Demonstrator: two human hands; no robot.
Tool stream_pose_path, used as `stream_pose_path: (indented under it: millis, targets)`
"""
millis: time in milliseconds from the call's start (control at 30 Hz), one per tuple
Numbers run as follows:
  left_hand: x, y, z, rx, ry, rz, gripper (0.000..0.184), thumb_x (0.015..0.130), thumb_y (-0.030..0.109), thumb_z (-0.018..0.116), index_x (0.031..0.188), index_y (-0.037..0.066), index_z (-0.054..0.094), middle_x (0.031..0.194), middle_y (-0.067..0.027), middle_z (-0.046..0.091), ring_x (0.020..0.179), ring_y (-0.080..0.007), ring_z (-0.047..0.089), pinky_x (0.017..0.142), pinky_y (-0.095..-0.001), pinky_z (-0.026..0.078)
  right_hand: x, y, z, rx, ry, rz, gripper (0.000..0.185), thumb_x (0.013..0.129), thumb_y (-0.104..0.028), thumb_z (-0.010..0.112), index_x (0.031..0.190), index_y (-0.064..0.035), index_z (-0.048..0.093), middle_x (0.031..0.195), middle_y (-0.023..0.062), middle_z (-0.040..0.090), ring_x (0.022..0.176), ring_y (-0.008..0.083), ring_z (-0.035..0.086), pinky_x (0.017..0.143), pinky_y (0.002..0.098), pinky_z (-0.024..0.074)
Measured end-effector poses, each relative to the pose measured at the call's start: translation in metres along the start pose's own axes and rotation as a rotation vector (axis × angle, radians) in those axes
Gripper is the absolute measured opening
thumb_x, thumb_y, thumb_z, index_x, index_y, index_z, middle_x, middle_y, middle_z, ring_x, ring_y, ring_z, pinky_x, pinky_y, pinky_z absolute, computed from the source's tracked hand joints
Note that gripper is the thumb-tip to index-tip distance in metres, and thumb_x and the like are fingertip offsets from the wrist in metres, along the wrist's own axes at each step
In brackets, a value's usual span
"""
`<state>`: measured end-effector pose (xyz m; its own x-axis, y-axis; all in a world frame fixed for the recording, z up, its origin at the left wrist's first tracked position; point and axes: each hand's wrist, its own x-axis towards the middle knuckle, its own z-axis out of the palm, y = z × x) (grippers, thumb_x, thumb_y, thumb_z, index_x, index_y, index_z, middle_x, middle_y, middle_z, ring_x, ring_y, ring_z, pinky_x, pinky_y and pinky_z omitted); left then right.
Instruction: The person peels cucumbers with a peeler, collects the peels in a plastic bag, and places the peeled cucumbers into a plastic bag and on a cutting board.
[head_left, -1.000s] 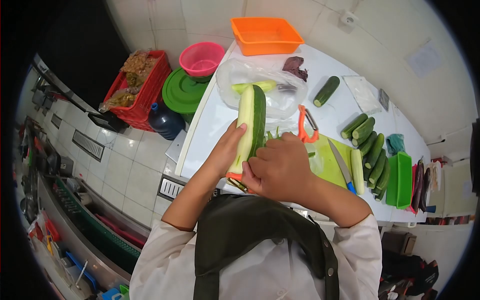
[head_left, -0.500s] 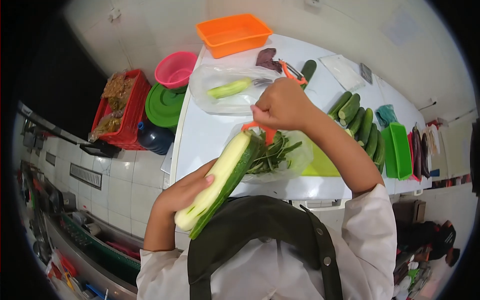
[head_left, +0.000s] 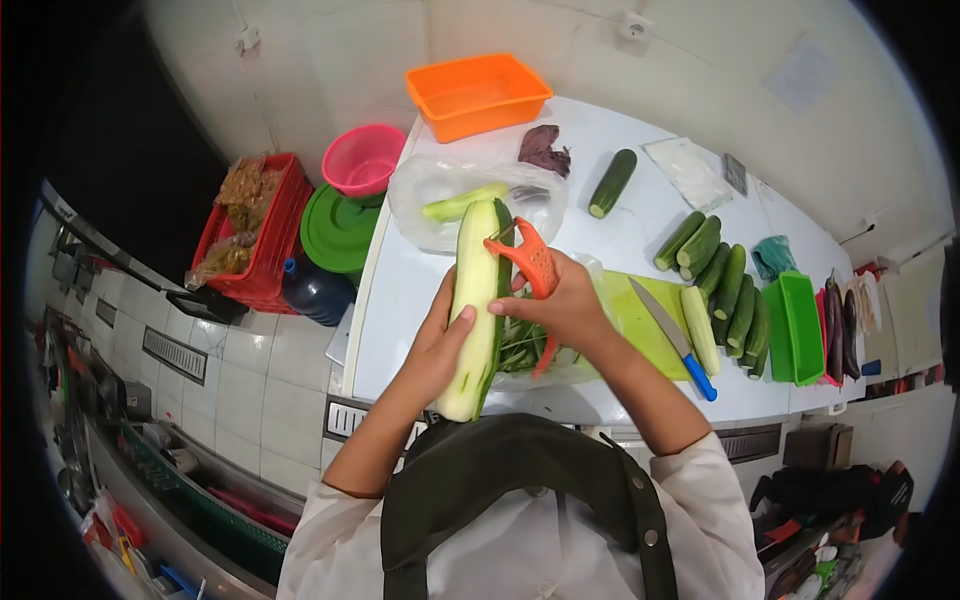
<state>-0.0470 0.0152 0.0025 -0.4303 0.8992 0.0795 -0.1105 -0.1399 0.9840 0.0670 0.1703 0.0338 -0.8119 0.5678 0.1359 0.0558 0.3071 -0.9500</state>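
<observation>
Wide-angle view under even, moderately bright light; shadows across my white desk (head_left: pixel 615 245) are soft. My fingers (head_left: pixel 462 322) resolve clearly. Distortion bows the desk's rim toward two o'clock; vignetting blackens the corners, and clutter (head_left: pixel 130 525) at eight o'clock blurs.

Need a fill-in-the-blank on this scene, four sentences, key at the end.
1. The left grip holds a partly peeled cucumber, the right grip an orange ____.
2. The knife has a ____ handle.
3. The bowl left of the orange tub is ____.
4. The tray near the eggplants is ____.

Missing: peeler; blue; pink; green.
</observation>
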Motion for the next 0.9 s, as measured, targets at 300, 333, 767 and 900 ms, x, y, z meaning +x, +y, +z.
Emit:
stream_pose_path:
  millis: [300,333,767,900]
  targets:
    - [0.015,-0.020,-0.006,-0.182,0.090,-0.074,0.053,0.101,0.032,0.035,0.145,0.003,0.027,0.117,-0.0132,0.054,0.095,-0.0188,0.058,0.080,-0.0337,0.051,-0.004,0.033,-0.043,-0.056,-0.051,0.162,0.035,0.068,-0.003,0.080,0.095,-0.0025,0.058,0.080,-0.0006,0.061,0.069,0.0068,0.055,0.064,0.0233,0.0462]
    - [0.015,-0.021,-0.008,-0.196,0.099,-0.063,0.052,0.101,0.034,0.034,0.144,0.004,0.029,0.112,-0.0129,0.057,0.088,-0.0187,0.061,0.074,-0.0345,0.055,-0.007,0.040,-0.045,-0.114,-0.131,0.200,0.035,0.067,-0.004,0.081,0.095,-0.0028,0.058,0.079,-0.0006,0.061,0.070,0.0076,0.055,0.065,0.0242,0.0463]
    - [0.010,-0.002,-0.016,-0.385,0.013,-0.190,0.047,0.102,0.037,0.034,0.131,0.001,0.043,0.109,-0.0166,0.060,0.090,-0.0219,0.063,0.080,-0.0336,0.052,-0.019,-0.040,-0.041,-0.474,-0.070,-0.274,0.032,0.083,-0.028,0.066,0.061,-0.0045,0.061,0.051,0.0078,0.052,0.048,0.0267,0.052,0.052,0.0373,0.0411]
    - [0.013,-0.002,-0.003,-0.257,0.085,-0.136,0.050,0.102,0.036,0.034,0.137,0.000,0.039,0.118,-0.0148,0.056,0.104,-0.0197,0.058,0.092,-0.0319,0.045,-0.032,-0.068,0.005,-0.810,-0.101,-0.667,0.033,0.078,-0.020,0.065,0.050,-0.0097,0.051,0.046,0.0042,0.045,0.042,0.0237,0.044,0.047,0.0356,0.0307]
